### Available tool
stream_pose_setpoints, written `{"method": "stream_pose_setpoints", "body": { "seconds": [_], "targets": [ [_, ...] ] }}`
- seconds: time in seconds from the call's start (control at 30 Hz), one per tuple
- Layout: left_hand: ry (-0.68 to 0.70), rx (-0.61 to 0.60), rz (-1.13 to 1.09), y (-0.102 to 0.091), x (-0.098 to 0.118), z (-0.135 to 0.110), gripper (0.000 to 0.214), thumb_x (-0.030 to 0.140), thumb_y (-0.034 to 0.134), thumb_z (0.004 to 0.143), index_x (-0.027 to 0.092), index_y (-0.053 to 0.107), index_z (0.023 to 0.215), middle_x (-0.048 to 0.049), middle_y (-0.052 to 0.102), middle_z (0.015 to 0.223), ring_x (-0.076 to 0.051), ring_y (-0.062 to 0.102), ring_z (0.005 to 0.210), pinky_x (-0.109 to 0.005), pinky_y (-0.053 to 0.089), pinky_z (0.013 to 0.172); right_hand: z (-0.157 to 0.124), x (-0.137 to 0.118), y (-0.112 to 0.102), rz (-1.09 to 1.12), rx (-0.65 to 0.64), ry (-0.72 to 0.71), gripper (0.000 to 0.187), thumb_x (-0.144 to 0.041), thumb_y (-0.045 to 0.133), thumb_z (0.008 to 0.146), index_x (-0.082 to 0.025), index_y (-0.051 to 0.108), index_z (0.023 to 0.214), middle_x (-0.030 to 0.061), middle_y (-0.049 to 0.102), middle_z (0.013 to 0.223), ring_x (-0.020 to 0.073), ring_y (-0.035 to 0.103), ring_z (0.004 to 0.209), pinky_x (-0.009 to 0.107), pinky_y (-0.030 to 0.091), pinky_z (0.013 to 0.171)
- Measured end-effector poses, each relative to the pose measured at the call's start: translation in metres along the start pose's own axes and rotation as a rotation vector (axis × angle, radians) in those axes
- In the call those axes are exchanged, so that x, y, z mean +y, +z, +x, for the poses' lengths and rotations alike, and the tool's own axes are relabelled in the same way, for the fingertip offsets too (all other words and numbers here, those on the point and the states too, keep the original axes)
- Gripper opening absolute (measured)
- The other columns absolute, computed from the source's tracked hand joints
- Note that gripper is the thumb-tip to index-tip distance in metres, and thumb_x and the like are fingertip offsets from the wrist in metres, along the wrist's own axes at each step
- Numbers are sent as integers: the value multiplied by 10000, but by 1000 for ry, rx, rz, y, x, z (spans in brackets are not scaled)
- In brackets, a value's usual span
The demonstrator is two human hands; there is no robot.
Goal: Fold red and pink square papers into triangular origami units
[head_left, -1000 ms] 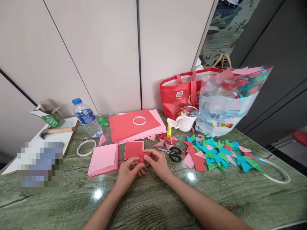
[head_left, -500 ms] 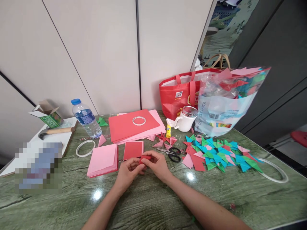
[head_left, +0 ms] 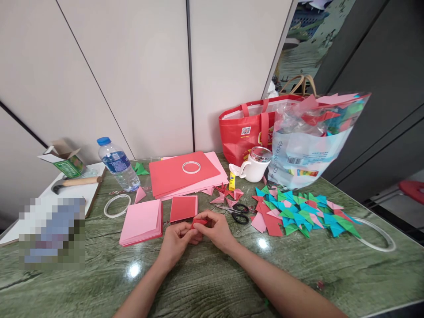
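Note:
Between my two hands is a small folded piece of red paper (head_left: 198,223), pinched by fingers from both sides. My left hand (head_left: 180,238) is closed on its left edge, and my right hand (head_left: 215,229) grips it from the right with thumb and fingers. Part of the paper is hidden behind the fingers. Just beyond them lies a stack of red paper squares (head_left: 183,208). To the left sits a thicker stack of pink squares (head_left: 141,222). Scissors (head_left: 236,212) rest beyond my right hand, near several folded red and pink pieces (head_left: 228,193).
Right of the scissors spreads a pile of blue, green and pink folded pieces (head_left: 301,212). Behind stand a white mug (head_left: 255,170), a yellow glue stick (head_left: 232,181), a red bag (head_left: 235,137) and a plastic bag (head_left: 298,154). A water bottle (head_left: 119,165) and hammer (head_left: 79,182) are left.
The red paper has tilted and flattened slightly between my fingers, and my right fingertips have shifted a little down and left. The view has moved slightly; other things stay put.

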State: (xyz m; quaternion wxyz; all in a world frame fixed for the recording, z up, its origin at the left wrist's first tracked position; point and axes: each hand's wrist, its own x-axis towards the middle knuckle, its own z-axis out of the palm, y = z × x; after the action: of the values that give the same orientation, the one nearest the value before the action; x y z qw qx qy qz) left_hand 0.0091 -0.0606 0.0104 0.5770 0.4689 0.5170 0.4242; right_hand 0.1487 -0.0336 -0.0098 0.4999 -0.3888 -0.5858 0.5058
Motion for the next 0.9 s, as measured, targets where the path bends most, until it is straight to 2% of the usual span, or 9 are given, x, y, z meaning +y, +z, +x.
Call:
{"method": "stream_pose_setpoints", "body": {
  "seconds": [0.2,0.27,0.4,0.53,0.7,0.9],
  "targets": [
    [-17,5,-11,2,2,-1,293,408,732,588,136,634,632,-60,710,584,-203,676,560,-319,554,573,1,-1,-1,-15,22,14,106,-280,717,650,-177,692,659,25,667,646,154,584,609,262,461,578],
    [-21,-1,-42,2,2,-2,298,407,728,604,128,632,642,-74,715,596,-203,679,561,-323,557,580,2,0,-1,66,45,47,145,-272,740,618,-179,692,719,21,672,678,154,594,626,268,475,602],
    [7,27,-105,-1,4,-2,285,398,701,656,123,625,668,-85,726,644,-197,682,564,-329,564,601,5,1,-2,261,74,91,341,-237,783,548,-186,662,862,4,662,743,146,607,664,266,489,639],
    [33,39,-112,-6,4,0,270,381,694,675,124,611,665,-86,729,665,-192,681,568,-325,564,606,7,1,-4,270,86,99,242,-253,756,598,-172,661,806,-20,625,649,117,581,585,247,479,606],
    [55,36,-72,-6,2,1,249,371,675,696,128,622,679,-65,722,642,-177,671,550,-304,559,592,6,-1,-2,246,48,140,254,-353,717,643,-178,661,818,0,653,698,129,586,557,262,499,555],
    [68,60,-30,-4,3,0,249,373,672,693,134,621,651,-66,718,638,-168,660,546,-282,546,575,5,-2,0,212,27,140,241,-413,667,687,-178,619,686,-20,601,596,107,534,502,235,467,508]
  ]
}}
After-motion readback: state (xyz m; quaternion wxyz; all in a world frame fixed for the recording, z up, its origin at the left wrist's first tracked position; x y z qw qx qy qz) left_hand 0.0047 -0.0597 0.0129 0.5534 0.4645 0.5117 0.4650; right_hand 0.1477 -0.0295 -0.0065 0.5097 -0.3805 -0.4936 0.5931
